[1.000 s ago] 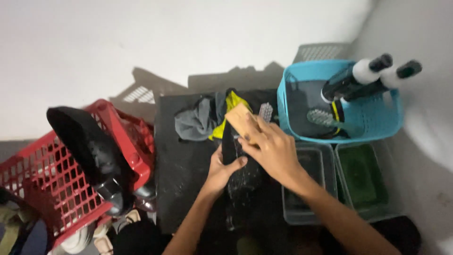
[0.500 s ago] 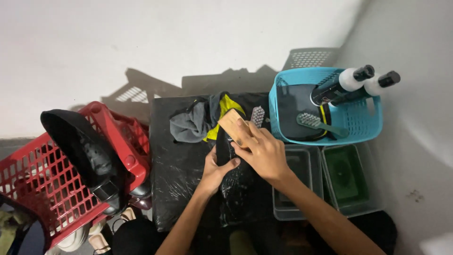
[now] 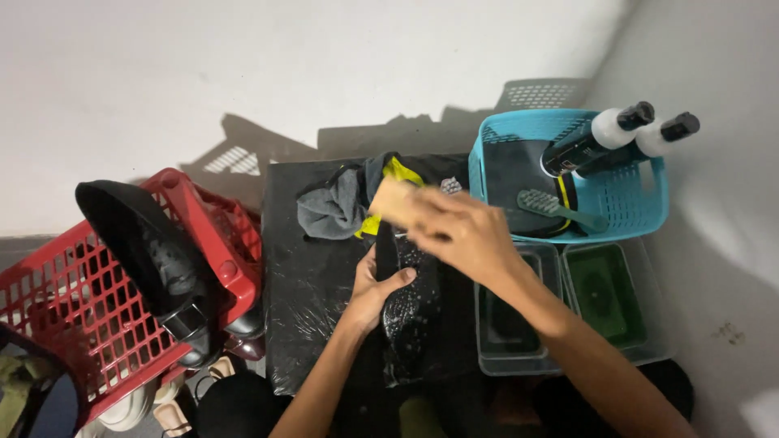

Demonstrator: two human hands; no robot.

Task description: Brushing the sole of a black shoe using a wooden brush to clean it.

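- Since the earlier frame my right hand has carried the wooden brush toward 11 o'clock along the black shoe; it is motion-blurred now.
- The right hand is closed over the brush, fingers wrapped on its back, at the shoe's far end.
- My left hand is clamped round the shoe's left flank, thumb across the top, pinning it on the black-wrapped board.
- The shoe lies lengthwise at centre, wet and flecked with suds, running from 12 to 6 o'clock.
- Step in hand, as I judge it: scrubbing the shoe's upper surface.
- The next stroke calls for a firm left-hand hold and a pull back toward 6 o'clock.
- At 11 o'clock lies a grey-and-yellow cloth; at 2 o'clock, a blue basket with two bottles; at 9 o'clock, a red basket.
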